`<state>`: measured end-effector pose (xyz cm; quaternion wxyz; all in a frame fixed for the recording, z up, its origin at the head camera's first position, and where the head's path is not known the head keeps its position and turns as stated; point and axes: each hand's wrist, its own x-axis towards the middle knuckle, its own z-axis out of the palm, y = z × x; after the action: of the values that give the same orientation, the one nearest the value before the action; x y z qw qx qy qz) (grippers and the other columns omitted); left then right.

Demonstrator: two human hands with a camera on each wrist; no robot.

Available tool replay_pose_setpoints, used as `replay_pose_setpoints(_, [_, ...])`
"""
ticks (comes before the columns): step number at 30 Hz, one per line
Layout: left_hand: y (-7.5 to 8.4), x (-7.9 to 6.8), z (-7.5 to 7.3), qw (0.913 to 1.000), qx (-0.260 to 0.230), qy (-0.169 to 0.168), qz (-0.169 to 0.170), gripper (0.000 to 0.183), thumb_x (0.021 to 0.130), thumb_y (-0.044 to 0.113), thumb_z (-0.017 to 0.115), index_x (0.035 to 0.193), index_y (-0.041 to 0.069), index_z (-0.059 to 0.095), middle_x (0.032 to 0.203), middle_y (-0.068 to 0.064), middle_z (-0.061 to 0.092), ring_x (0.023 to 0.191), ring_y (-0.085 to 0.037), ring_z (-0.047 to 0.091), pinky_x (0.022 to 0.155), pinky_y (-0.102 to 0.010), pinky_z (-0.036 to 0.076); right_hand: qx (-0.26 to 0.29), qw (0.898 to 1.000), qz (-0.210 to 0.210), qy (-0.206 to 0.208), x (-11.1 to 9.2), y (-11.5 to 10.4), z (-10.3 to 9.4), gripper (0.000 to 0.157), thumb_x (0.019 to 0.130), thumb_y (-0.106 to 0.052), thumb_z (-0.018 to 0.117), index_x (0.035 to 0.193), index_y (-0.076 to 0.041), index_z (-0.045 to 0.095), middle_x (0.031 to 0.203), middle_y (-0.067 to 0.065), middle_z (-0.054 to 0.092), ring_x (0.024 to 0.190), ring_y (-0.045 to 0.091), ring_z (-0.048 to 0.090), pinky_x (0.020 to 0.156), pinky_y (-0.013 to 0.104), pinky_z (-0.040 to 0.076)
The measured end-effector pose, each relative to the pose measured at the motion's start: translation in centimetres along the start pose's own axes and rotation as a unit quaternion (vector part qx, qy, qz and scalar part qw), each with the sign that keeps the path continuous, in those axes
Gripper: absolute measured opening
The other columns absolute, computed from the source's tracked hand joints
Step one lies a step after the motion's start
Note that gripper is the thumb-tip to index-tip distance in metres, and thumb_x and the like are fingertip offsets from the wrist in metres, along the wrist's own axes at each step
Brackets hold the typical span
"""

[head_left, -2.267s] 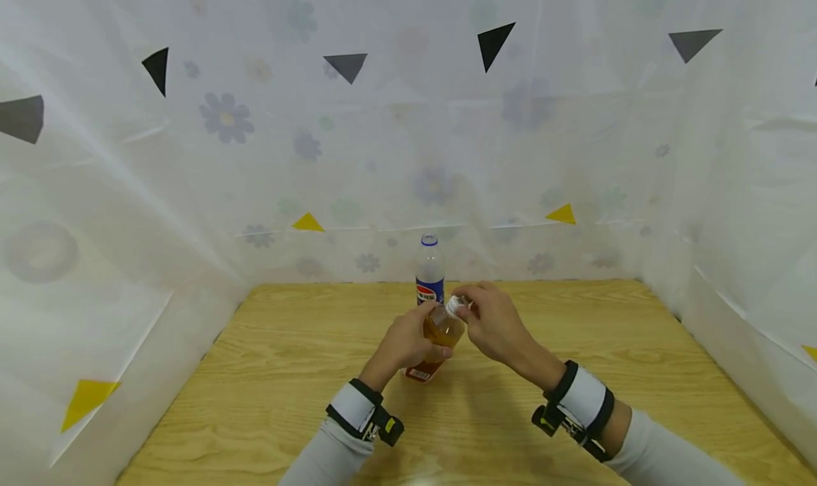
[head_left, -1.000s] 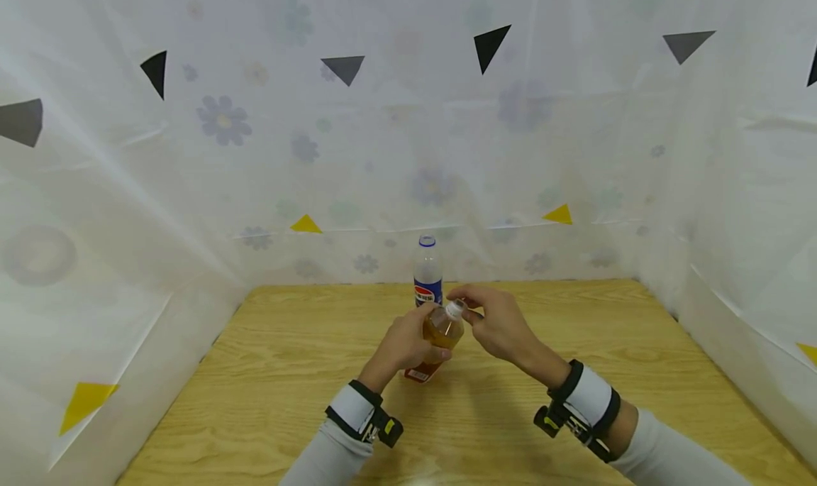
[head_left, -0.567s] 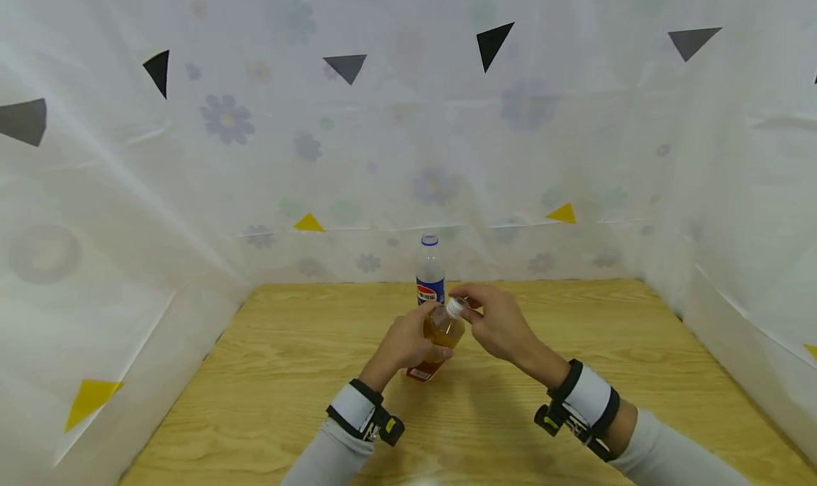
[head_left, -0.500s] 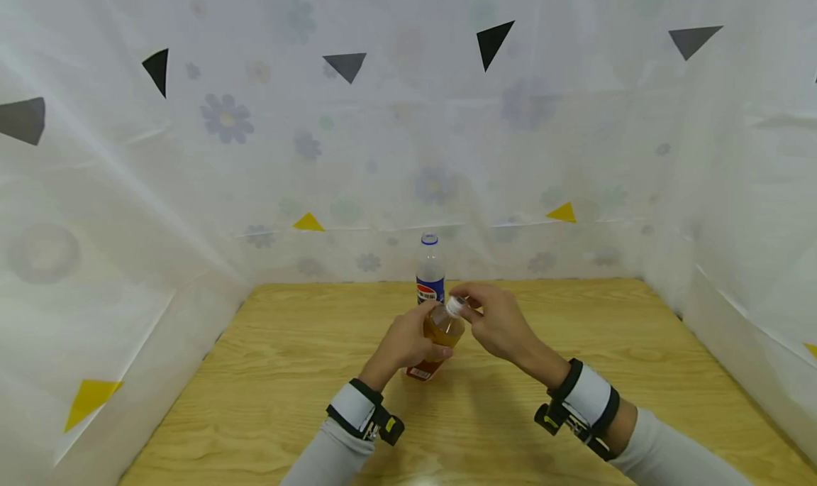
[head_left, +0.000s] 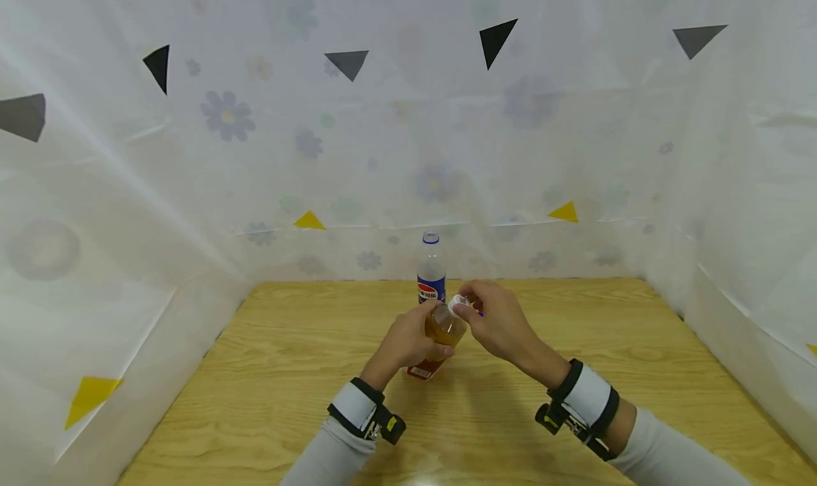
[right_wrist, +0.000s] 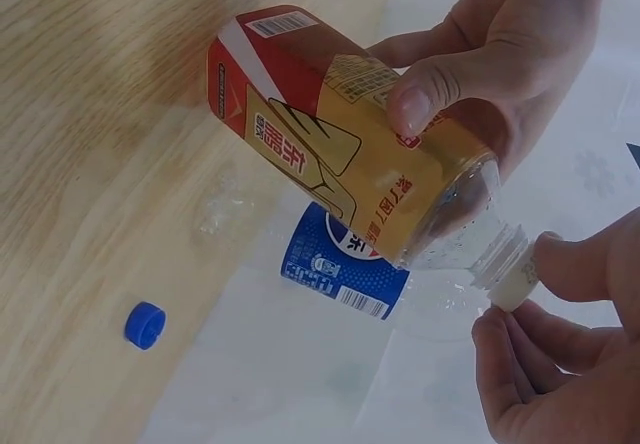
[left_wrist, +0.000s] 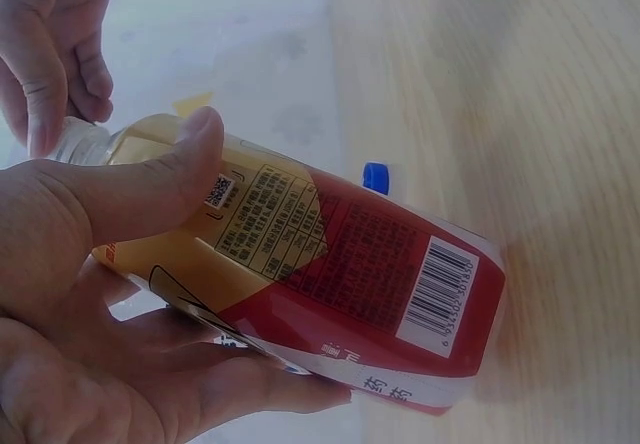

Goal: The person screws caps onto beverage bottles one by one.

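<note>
Bench (head_left: 268,372): light wood top, plain grain, reaching back to the rear wall and out to both side walls.

Enclosure: three sides hung with translucent white plastic sheeting (head_left: 408,159), creased and slightly slack, printed with pale flowers (head_left: 228,116) in blue and grey tones.

Markers on the sheeting: black triangles (head_left: 496,40) and grey triangles (head_left: 347,63) high up; yellow triangles (head_left: 309,221) lower down, near the bench edge and at the far left.

Light: soft, even and diffuse, with a faint sheen on the near edge of the wood.
</note>
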<state>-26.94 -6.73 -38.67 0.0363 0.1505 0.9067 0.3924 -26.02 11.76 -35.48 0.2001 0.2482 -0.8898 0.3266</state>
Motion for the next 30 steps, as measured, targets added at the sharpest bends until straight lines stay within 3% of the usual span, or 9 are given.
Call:
replay_pose_setpoints(5, [0.05, 0.06, 0.06, 0.9999, 0.003, -0.003, -0.015, 0.076, 0.081, 0.02, 0.087, 0.147, 0.014, 0.05, 0.132, -0.015, 0.065, 0.12, -0.036, 0.064, 0.1, -0.055, 0.052, -0.005, 1.0, 0.016, -0.016, -0.07, 0.05, 0.02, 0.025, 0.094, -0.018, 0.073, 0.112, -0.001, 0.068, 0.097, 0.009, 0.068, 0.084, 0.022, 0.063, 0.071, 0.038, 0.054])
replay_pose_setpoints(11, [0.13, 0.02, 0.13, 0.9995, -0.003, -0.005, -0.03, 0.08, 0.081, 0.019, 0.088, 0.15, 0.013, 0.047, 0.138, -0.016, 0.062, 0.125, -0.039, 0.061, 0.102, -0.059, 0.049, -0.02, 0.999, 0.024, -0.043, -0.32, -0.13, -0.14, 0.048, 0.095, -0.023, 0.073, 0.133, 0.002, 0.058, 0.12, 0.019, 0.067, 0.106, 0.036, 0.065, 0.081, 0.046, 0.058])
replay_pose_setpoints(15, [0.0, 0.01, 0.01, 0.9998, -0.006, -0.003, -0.019, 0.078, 0.082, 0.019, 0.087, 0.149, 0.014, 0.048, 0.135, -0.016, 0.063, 0.123, -0.038, 0.062, 0.101, -0.057, 0.051, -0.012, 0.999, -0.014, -0.036, -0.23, -0.29, -0.29, 0.04, 0.094, -0.009, 0.071, 0.133, -0.002, 0.062, 0.128, 0.018, 0.067, 0.111, 0.037, 0.066, 0.086, 0.05, 0.058])
replay_pose_setpoints(20, [-0.07, -0.04, -0.1, 0.9999, -0.01, -0.002, -0.012, 0.079, 0.083, 0.019, 0.087, 0.15, 0.015, 0.047, 0.134, -0.015, 0.064, 0.122, -0.037, 0.063, 0.101, -0.056, 0.051, -0.005, 0.999, -0.038, -0.036, -0.13, -0.35, -0.33, 0.037, 0.09, 0.009, 0.067, 0.125, -0.002, 0.068, 0.122, 0.016, 0.071, 0.106, 0.036, 0.07, 0.085, 0.049, 0.06])
replay_pose_setpoints(30, [0.12, -0.07, 0.04, 0.9999, -0.004, -0.002, -0.009, 0.08, 0.082, 0.019, 0.087, 0.151, 0.013, 0.046, 0.136, -0.015, 0.063, 0.122, -0.037, 0.063, 0.1, -0.055, 0.051, -0.007, 0.999, -0.034, -0.028, -0.33, -0.21, -0.42, 0.032, 0.09, 0.01, 0.066, 0.12, -0.002, 0.07, 0.114, 0.015, 0.073, 0.096, 0.032, 0.071, 0.078, 0.045, 0.06])
